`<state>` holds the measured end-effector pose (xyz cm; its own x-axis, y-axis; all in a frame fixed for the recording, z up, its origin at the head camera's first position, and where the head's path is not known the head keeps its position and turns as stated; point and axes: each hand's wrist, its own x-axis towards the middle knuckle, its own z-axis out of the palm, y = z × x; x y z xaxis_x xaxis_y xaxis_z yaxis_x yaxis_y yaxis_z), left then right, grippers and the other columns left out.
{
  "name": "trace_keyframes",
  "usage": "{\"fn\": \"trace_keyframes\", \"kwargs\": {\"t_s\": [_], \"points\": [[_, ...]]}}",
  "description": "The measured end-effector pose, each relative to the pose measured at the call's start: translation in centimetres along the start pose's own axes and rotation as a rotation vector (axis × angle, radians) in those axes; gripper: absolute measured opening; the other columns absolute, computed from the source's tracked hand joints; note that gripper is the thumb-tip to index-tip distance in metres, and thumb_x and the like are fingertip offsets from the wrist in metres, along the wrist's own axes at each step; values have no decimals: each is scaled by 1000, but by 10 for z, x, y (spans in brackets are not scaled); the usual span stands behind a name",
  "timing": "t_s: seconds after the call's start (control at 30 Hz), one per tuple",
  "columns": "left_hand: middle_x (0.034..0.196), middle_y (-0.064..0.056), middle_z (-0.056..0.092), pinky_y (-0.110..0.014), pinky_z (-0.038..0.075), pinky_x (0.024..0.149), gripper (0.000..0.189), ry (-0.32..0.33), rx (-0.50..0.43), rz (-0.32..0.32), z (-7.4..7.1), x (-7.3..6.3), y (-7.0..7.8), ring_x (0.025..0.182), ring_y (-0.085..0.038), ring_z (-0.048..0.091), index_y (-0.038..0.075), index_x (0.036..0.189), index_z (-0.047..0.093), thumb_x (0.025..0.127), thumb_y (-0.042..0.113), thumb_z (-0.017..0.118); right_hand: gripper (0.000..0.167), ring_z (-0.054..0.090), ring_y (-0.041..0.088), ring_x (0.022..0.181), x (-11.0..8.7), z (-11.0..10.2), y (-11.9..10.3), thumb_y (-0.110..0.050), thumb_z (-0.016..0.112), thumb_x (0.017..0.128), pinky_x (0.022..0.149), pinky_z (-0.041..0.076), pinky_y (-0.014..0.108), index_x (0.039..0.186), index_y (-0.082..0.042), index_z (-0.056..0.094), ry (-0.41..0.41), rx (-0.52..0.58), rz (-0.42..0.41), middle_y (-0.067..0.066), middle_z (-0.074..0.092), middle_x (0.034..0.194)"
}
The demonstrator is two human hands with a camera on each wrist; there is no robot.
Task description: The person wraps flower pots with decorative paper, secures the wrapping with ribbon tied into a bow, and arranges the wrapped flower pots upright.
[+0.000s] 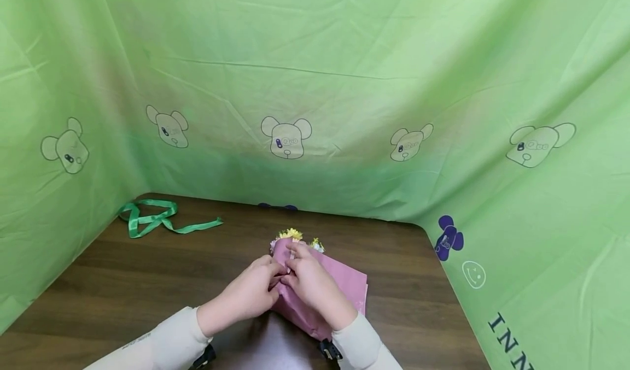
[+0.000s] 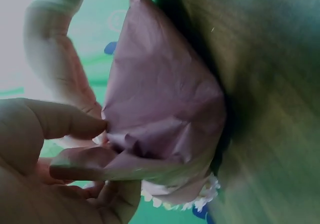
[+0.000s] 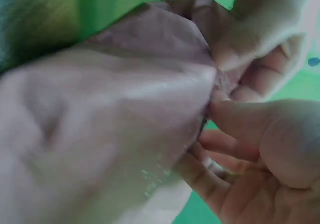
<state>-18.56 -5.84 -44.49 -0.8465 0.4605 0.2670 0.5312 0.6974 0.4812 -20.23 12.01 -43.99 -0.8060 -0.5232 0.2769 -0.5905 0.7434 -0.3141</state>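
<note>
Pink wrapping paper [image 1: 346,277] is folded around a small bunch of yellow and white flowers [image 1: 291,233], whose heads show past its far edge. The left hand [image 1: 251,287] pinches a gathered fold on the paper's left side; in the left wrist view its thumb and fingers grip the crumpled paper [image 2: 165,84]. Close beside it, the right hand [image 1: 315,282] holds the paper's edge between thumb and fingers, as the right wrist view also shows for this hand [image 3: 270,159]. The fingertips of both hands nearly meet. Any stems are hidden inside the paper.
A loose green ribbon [image 1: 152,218] lies in loops at the table's back left. The brown wooden table [image 1: 403,282] is enclosed by green cloth [image 1: 344,86] printed with bear heads at the back and sides.
</note>
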Motion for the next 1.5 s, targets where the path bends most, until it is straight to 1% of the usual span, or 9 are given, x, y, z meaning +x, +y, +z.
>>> {"fn": "trace_keyframes", "kwargs": {"t_s": [0.17, 0.4, 0.67, 0.87, 0.97, 1.07, 1.2, 1.3, 1.5], "points": [[95, 3, 59, -34, 52, 83, 19, 51, 19, 10, 4, -7, 5, 91, -13, 56, 11, 101, 74, 83, 6, 78, 26, 62, 25, 124, 1, -5, 9, -13, 77, 91, 107, 49, 34, 114, -1, 75, -46, 15, -60, 12, 67, 130], [83, 11, 50, -25, 47, 70, 15, 190, 55, 15, 15, -20, 6, 78, -6, 46, 20, 85, 72, 82, 14, 86, 25, 67, 20, 111, -3, -6, 16, -16, 80, 89, 100, 52, 31, 109, -2, 78, -26, 45, -48, 6, 73, 116], [82, 3, 51, -29, 52, 63, 33, 447, 285, 261, 24, -29, 11, 78, -15, 54, 15, 75, 57, 68, 1, 86, 22, 68, 19, 103, -10, -5, 18, -13, 82, 86, 93, 55, 28, 104, -1, 79, 24, 41, -62, 6, 73, 110], [84, -6, 50, -34, 47, 58, 11, 482, 474, 429, 30, -31, 20, 72, -22, 50, 5, 82, 56, 77, -3, 53, 17, 67, 21, 99, -12, -8, 18, -8, 83, 84, 90, 55, 29, 98, 1, 79, 40, 71, -62, 7, 71, 106], [85, -5, 50, -35, 47, 60, 11, 459, 523, 452, 32, -35, 22, 74, -22, 51, 7, 83, 56, 79, 0, 49, 17, 67, 21, 99, -12, -8, 18, -6, 82, 84, 90, 55, 30, 99, 1, 79, 29, 84, -59, 8, 70, 107], [86, -1, 51, -33, 49, 63, 12, 369, 459, 443, 28, -38, 22, 77, -19, 52, 10, 86, 56, 79, 1, 58, 18, 68, 22, 100, -13, -8, 18, -6, 81, 85, 91, 55, 31, 101, 2, 79, 21, 101, -60, 8, 70, 108], [84, 10, 54, -23, 49, 66, 17, 118, 64, 311, 10, -27, 16, 78, -7, 53, 17, 89, 59, 86, 8, 74, 18, 68, 22, 102, -14, -7, 20, -8, 80, 87, 94, 55, 31, 102, 0, 79, 23, 108, -61, 8, 70, 110], [87, 12, 58, -21, 52, 70, 14, 57, -136, 204, -7, -6, 4, 80, -3, 55, 17, 93, 65, 89, 12, 77, 17, 68, 21, 103, -13, -6, 21, -10, 80, 88, 95, 54, 31, 103, -2, 79, 30, 112, -57, 7, 71, 110], [101, 10, 64, -26, 53, 84, 10, -128, 23, 316, -15, 25, -23, 95, -6, 59, 18, 99, 76, 89, 18, 80, 17, 68, 20, 104, -16, -4, 24, -12, 81, 87, 96, 54, 32, 102, -4, 80, 17, 146, -36, 6, 70, 113]]}}
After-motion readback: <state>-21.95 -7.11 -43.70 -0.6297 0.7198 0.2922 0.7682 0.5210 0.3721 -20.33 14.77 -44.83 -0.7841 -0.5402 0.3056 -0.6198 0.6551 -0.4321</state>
